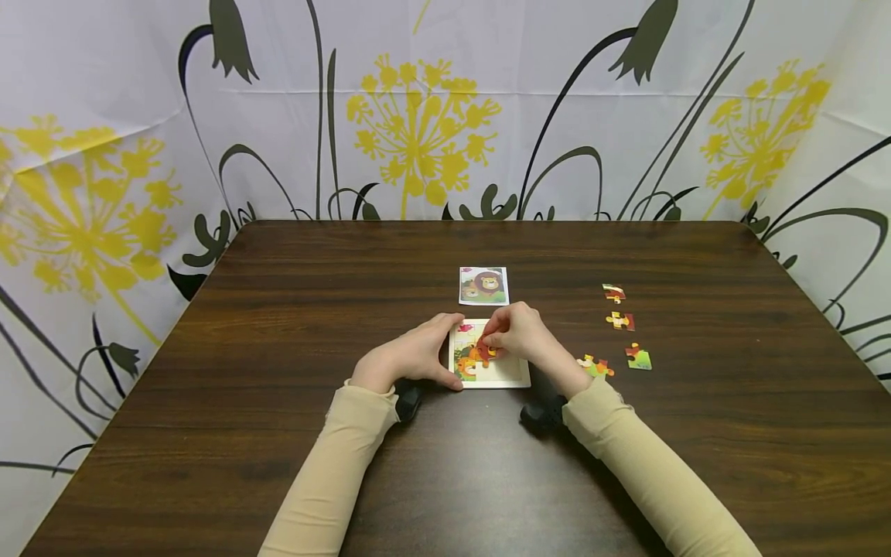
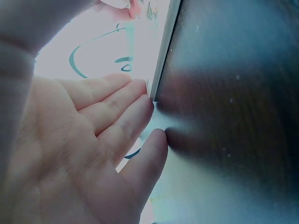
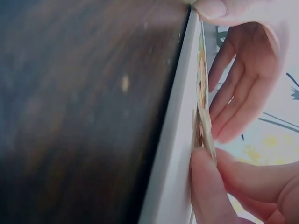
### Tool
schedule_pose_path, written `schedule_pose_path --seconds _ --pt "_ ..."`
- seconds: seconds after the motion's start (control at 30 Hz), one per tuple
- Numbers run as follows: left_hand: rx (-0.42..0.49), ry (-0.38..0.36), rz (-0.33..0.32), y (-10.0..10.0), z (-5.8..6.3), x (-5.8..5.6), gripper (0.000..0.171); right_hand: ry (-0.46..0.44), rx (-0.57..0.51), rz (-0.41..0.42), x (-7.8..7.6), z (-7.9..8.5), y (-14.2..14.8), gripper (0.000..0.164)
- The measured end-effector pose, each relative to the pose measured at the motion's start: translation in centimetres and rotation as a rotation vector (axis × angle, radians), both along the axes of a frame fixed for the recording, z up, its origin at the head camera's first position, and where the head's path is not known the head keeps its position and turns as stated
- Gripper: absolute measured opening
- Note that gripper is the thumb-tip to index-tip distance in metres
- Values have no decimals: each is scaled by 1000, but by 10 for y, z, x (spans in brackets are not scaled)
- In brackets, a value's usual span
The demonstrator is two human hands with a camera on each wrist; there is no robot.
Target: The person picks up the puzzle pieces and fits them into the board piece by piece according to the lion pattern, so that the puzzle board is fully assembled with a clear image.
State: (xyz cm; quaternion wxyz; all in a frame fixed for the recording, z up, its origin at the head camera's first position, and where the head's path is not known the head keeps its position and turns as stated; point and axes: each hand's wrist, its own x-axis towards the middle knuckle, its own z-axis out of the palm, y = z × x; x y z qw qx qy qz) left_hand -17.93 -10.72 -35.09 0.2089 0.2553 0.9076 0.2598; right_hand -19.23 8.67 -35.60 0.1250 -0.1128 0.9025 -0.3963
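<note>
A pale puzzle board [image 1: 504, 376] lies on the table with several joined pieces along its left part, showing orange, yellow and green artwork. My left hand [image 1: 411, 356] holds the board at its left side, the thumb at the near corner and fingers at the far corner. Between right thumb and fingers, my right hand [image 1: 518, 334] pinches a red-orange puzzle piece [image 1: 485, 350] low over the board. Seen edge-on in the right wrist view, that piece [image 3: 205, 128] is tilted against the board's surface. The left wrist view shows the left fingers [image 2: 124, 123] stretched beside the board's edge [image 2: 167, 49].
Beyond the board lies a picture card [image 1: 483, 286] with a lion. Several loose puzzle pieces are on the right, including a red one [image 1: 614, 293], a yellow-red one [image 1: 620, 320] and a green one [image 1: 638, 357]. Another piece [image 1: 595, 366] lies beside the right wrist. A flowered cloth [image 1: 418, 116] hangs behind the table.
</note>
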Motion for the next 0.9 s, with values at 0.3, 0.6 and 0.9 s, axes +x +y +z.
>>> schedule_pose_path --seconds 0.3,0.6,0.9 --pt "12 5 -4 0 -1 0 100 30 41 -23 3 0 -4 7" --pt "18 -8 6 0 1 1 100 67 56 -17 3 0 -4 8" --pt "21 -3 0 -1 1 1 100 73 55 -6 3 0 -3 7"
